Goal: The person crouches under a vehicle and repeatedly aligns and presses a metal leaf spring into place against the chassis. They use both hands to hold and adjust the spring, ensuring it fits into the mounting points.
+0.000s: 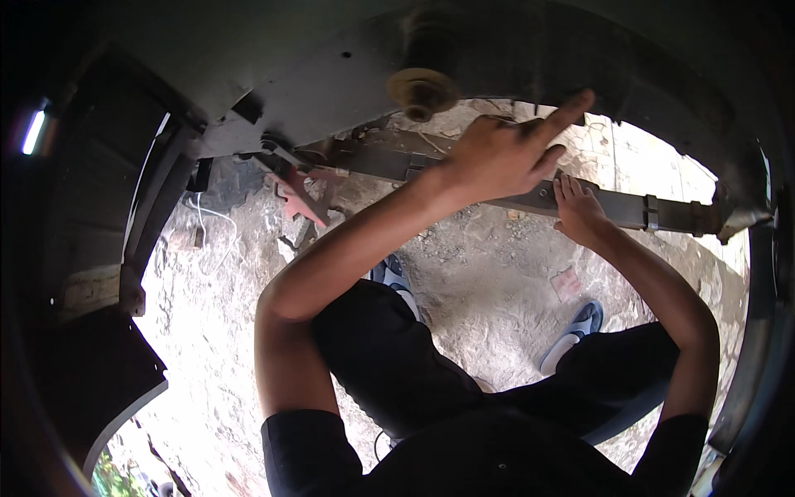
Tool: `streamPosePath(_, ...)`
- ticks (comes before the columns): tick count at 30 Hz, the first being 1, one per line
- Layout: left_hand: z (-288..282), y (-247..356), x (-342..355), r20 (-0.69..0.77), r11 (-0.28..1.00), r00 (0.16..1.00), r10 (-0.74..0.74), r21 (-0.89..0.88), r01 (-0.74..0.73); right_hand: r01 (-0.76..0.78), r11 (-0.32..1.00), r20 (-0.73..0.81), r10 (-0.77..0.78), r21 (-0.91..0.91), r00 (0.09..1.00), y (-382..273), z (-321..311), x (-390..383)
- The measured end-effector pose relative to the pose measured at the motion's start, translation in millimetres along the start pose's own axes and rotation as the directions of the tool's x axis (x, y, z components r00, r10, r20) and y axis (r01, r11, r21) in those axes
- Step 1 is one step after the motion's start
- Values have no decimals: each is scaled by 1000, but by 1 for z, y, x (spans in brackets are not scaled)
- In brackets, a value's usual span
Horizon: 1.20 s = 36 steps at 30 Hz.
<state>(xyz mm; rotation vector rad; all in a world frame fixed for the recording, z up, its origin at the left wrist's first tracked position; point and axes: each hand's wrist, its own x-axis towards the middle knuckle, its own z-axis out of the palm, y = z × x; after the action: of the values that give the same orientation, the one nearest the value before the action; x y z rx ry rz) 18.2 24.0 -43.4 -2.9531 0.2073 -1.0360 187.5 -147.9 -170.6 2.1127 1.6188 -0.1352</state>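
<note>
My left hand (507,157) reaches across to the right under a dark metal panel (489,50). Its index finger is stretched out, with the tip at the panel's lower edge; the thumb stands apart and the other fingers look curled. Nothing shows in this hand. Just below it, my right hand (580,212) lies with flat fingers on a long dark metal bar (625,207) that runs across the view. A round rusty bushing-like part (422,89) sticks out of the panel, left of my left hand's fingertip.
A red metal stand (300,197) is on the rough ground (472,282) at left, near a thin white cord (222,217). Dark metal walls (74,207) close in on the left, and a dark upright (758,331) on the right. Overhead, the panel hangs low.
</note>
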Motion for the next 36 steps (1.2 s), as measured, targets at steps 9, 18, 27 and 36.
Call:
streamPosePath(9,8,0,0,-117,1000,993,30,-8,-31,70,980,-14,-69,186,998,15,-14,2)
streamPosePath(18,6,0,2,-164,999,986,23,28,-19,79,993,-59,-74,90,996,5,-6,2)
streamPosePath(27,4,1,2,-132,999,991,10,48,-4,16,998,-2,-16,53,1000,-2,-1,-1)
streamPosePath(36,-18,-5,-1,-133,977,991,7,-211,-35,21,995,56,-26,101,998,-1,1,-1)
